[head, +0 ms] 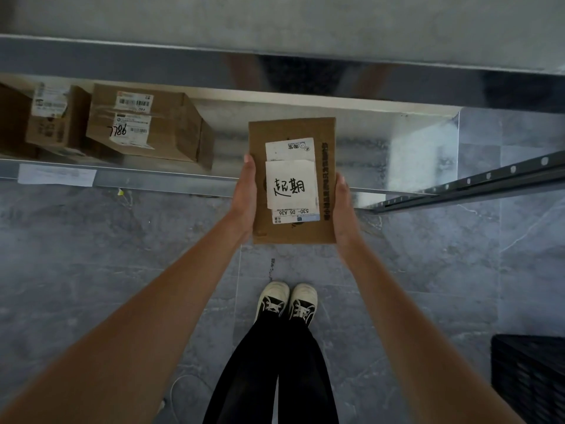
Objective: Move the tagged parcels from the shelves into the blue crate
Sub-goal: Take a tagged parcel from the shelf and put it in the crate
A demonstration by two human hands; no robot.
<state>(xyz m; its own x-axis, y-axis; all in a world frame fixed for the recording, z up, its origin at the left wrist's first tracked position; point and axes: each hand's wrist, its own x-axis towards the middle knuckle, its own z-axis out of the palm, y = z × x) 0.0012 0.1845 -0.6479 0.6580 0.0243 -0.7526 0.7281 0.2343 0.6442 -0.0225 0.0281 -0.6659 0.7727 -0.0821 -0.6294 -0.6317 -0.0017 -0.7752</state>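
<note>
Brown cardboard parcel (292,182), flat and thin, carried level at the centre of the view, out over the front lip of the metal shelf (153,182) and above the tiled floor (122,270). Pinned between two palms: left hand (244,194) pressed flat to the 9 o'clock edge, right hand (344,206) flat to the 3 o'clock edge, fingers straight along the sides; whether any curl underneath cannot be told. On top, a handwritten white tag (290,183) over a printed label (293,215). Judged risk: held by side pressure alone, so likely to slip or tip end-down if either palm eases during the turn. Dark crate (530,381) at 4 o'clock, low by the frame edge, colour hard to read, well apart from the parcel; a swing that way passes near the perforated shelf rail (477,182) at 3 o'clock, so a clipped corner could knock the parcel loose. Tag possibly only lightly stuck, so liable to peel. Two larger labelled boxes (143,127) left on the shelf at 10 o'clock, away from the path.
</note>
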